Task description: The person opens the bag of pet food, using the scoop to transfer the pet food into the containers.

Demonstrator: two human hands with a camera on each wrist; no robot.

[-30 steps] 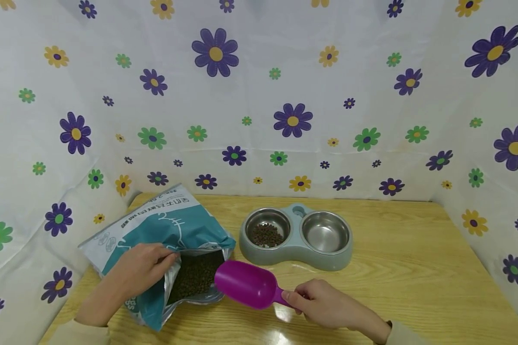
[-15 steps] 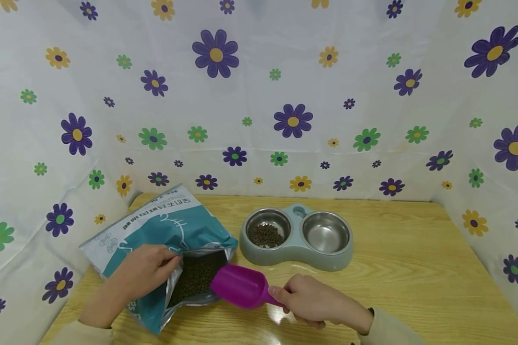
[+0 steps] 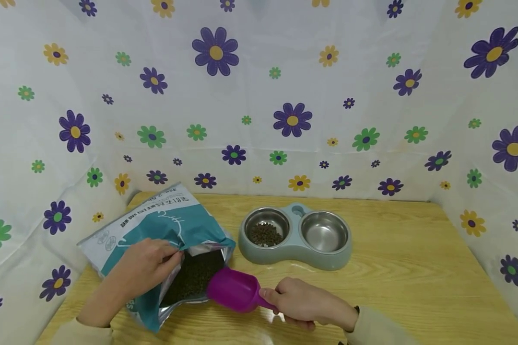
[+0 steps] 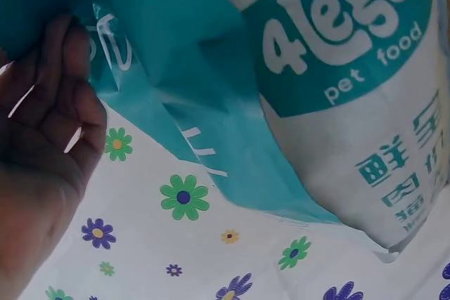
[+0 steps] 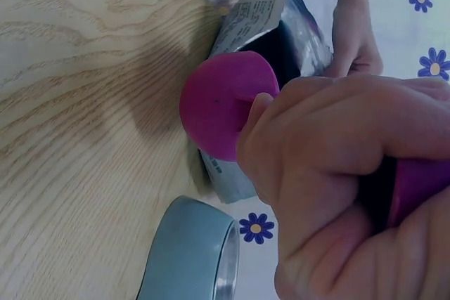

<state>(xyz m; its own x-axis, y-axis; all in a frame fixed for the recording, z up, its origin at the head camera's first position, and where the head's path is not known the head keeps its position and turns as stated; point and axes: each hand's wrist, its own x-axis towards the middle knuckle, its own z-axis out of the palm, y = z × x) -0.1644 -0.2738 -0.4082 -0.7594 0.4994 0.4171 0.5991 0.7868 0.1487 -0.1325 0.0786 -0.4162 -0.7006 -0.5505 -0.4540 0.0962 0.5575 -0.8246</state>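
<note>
A teal and white pet food bag (image 3: 198, 223) lies on its side at the left, its mouth facing me and brown kibble (image 3: 194, 278) inside. My left hand (image 3: 144, 268) pinches the upper edge of that mouth; in the left wrist view the same hand (image 4: 53, 124) has curled fingers at the teal film. Around the handle of a magenta scoop (image 3: 233, 290) my right hand (image 3: 302, 302) is curled. The scoop's front lip is at the bag's opening, and its bowl shows no kibble. In the right wrist view the scoop (image 5: 218, 107) hides part of the bag.
Behind the scoop stands a grey-blue double feeder (image 3: 295, 254). Its left steel bowl (image 3: 252, 215) holds some kibble, while bare metal shows in the right bowl (image 3: 323, 232). A flowered cloth (image 3: 259, 86) surrounds the wooden table (image 3: 414, 268) at the back and sides.
My right hand has moved left with the scoop, bringing its lip up to the bag's mouth. The left hand keeps its hold on the bag's edge, nearly still.
</note>
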